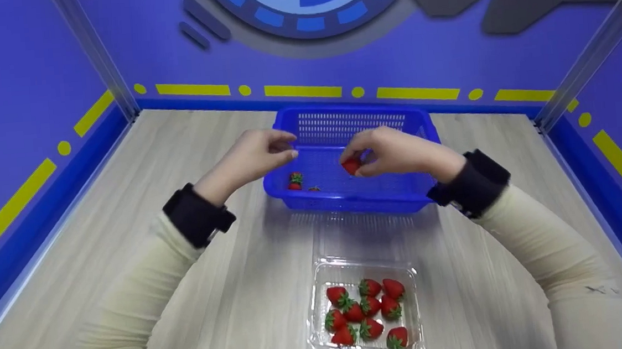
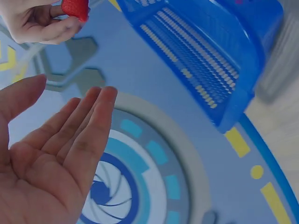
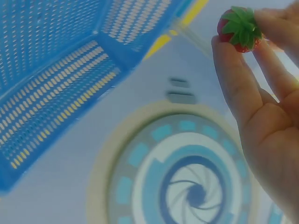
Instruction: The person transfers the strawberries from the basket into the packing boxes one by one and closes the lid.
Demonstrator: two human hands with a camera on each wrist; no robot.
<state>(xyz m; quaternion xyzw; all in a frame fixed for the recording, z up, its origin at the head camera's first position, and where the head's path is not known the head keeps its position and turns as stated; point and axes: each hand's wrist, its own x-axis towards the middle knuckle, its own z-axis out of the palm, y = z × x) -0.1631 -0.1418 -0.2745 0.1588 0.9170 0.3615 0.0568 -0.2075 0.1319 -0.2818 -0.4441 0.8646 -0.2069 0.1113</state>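
Note:
My right hand [image 1: 389,149] pinches a strawberry [image 1: 351,165] over the blue basket [image 1: 346,200]. In the right wrist view its green leafy cap [image 3: 243,29] shows between thumb and fingers. My left hand [image 1: 257,155] hovers at the basket's left side, its fingers relaxed with nothing in them; the left wrist view shows its palm [image 2: 42,172] bare. Inside the basket, a strawberry [image 1: 295,181] lies at the front left corner, and beside it a bit of red and green [image 1: 315,188] shows above the front rim.
In front of the basket, a clear plastic box [image 1: 313,307] holds several strawberries [image 1: 369,304]. Its transparent lid [image 1: 344,238] extends toward the basket. Blue panels [image 1: 180,62] with yellow marks wall in the wooden table [image 1: 231,291] at the back and sides.

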